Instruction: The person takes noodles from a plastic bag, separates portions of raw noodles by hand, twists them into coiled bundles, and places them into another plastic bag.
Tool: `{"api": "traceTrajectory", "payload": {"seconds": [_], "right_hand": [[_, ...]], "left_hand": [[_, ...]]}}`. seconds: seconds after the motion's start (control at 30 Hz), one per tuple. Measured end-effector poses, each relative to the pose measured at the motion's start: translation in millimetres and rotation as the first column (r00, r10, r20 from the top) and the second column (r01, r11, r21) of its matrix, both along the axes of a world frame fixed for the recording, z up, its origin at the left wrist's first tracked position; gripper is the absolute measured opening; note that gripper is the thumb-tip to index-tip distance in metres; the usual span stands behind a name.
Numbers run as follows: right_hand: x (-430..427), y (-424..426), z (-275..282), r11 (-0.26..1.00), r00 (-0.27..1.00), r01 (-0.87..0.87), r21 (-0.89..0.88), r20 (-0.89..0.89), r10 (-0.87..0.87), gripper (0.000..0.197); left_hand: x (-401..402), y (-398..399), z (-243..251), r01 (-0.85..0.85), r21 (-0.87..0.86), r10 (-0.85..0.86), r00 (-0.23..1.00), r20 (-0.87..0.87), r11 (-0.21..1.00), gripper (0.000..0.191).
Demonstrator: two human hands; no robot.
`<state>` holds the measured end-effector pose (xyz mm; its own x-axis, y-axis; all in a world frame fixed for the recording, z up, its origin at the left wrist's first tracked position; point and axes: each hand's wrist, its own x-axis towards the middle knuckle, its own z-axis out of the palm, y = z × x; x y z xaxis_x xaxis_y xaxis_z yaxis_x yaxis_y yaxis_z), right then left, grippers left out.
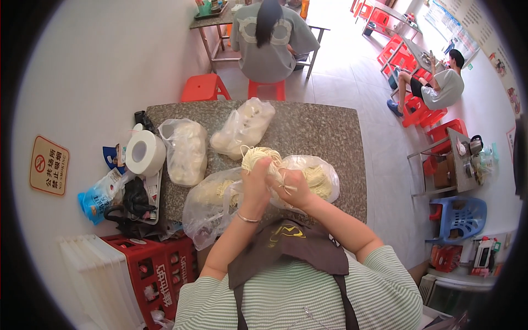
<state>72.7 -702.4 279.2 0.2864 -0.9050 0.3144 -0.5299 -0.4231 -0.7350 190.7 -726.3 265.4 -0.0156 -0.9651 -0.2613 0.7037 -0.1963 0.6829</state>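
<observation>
Both hands hold one bundle of pale noodles (pixel 260 157) above the granite-patterned table (pixel 317 132). My left hand (pixel 255 183) grips its upper part; my right hand (pixel 292 187) is closed on its lower end, where strand tips poke out. Below my right hand lies an open clear plastic bag with noodles (pixel 319 181). Left of my left hand is another clear bag with noodles (pixel 214 194). Two more filled plastic bags lie farther back, one holding pale rounded lumps (pixel 183 152), the other similar pale contents (pixel 245 126).
Left of the table are a large paper roll (pixel 145 152), a tray (pixel 157 198) with black bags, a blue-and-white packet (pixel 97 198) and red crates (pixel 156 272). A person (pixel 268 41) sits beyond the table; another (pixel 441 86) sits at the right. Red stools (pixel 202 87) stand near.
</observation>
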Motion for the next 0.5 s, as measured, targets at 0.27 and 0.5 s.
{"api": "traceTrajectory", "payload": {"seconds": [0.27,0.5], "right_hand": [[-10.9,-2.1,-27.0,0.857,0.775,0.102,0.505,0.500,-0.387,0.024],[-24.7,-20.6,-25.7,0.447,0.638,-0.425,0.787,0.611,-0.470,0.040]], "left_hand": [[25.9,-12.1,5.6,0.138,0.087,-0.083,0.882,-0.463,0.987,0.014],[26.4,0.2,17.9,0.314,-0.197,-0.349,0.919,-0.182,0.929,0.036]]}}
